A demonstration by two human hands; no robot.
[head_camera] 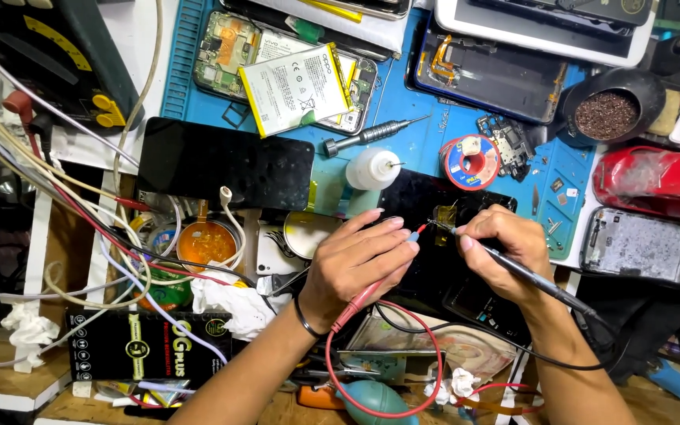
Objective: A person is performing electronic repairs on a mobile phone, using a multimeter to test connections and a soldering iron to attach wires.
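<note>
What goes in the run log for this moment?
left hand: holds red probe | right hand: holds black probe | both tips: at yellow flex part on dark phone

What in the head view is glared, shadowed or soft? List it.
Head view: even bright light; glare on the black phone screen and the orange tin; deep shadow at lower right under the right hand; probe tips by the left hand sharp; edges slightly bowed.

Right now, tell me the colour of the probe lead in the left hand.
Red, seen in the head view.
</note>
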